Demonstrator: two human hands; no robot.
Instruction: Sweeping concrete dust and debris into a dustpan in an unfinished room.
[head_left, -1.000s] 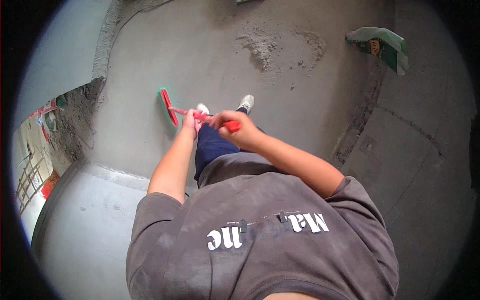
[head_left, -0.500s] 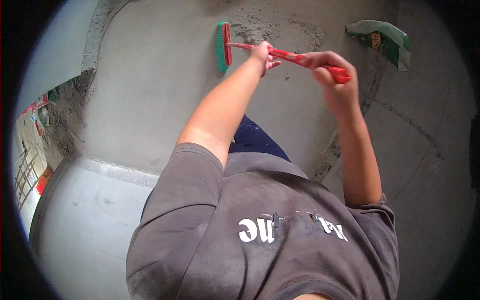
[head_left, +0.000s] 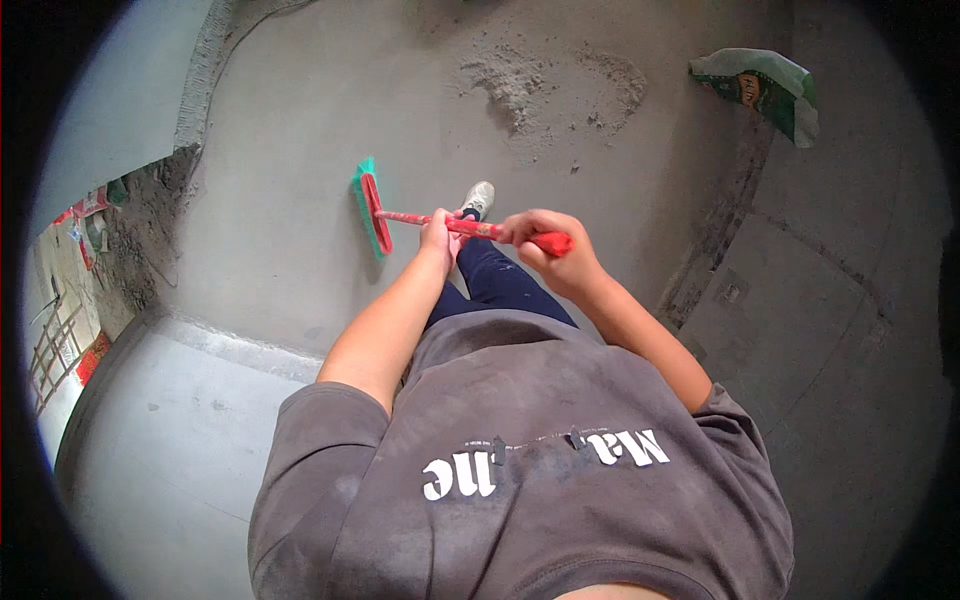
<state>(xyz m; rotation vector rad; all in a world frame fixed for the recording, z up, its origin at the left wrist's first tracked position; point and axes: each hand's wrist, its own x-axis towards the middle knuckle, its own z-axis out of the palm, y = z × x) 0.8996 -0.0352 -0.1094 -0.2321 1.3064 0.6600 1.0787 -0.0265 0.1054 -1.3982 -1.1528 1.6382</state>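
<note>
A broom with a red head and green bristles (head_left: pixel 372 208) is held across in front of me, its head to the left over the grey floor. Around the lower part of its red handle, my left hand (head_left: pixel 440 236) is closed. My right hand (head_left: pixel 548 243) grips the handle near its thick red end. Beyond the broom lies a heap of grey sandy debris (head_left: pixel 514 84), with looser crumbs spread to its right. Whether the bristles touch the floor I cannot tell.
A green and white sack (head_left: pixel 765 88) lies at the far right beside a rough floor seam (head_left: pixel 740 185). My shoe (head_left: pixel 479 198) stands just past the handle. At the left are a rough wall edge (head_left: pixel 150 230) and a metal grid (head_left: pixel 58 350).
Both hands and the broom have come nearer to my body and leftward. The broom head has moved away from the debris heap. My shoe has come into view.
</note>
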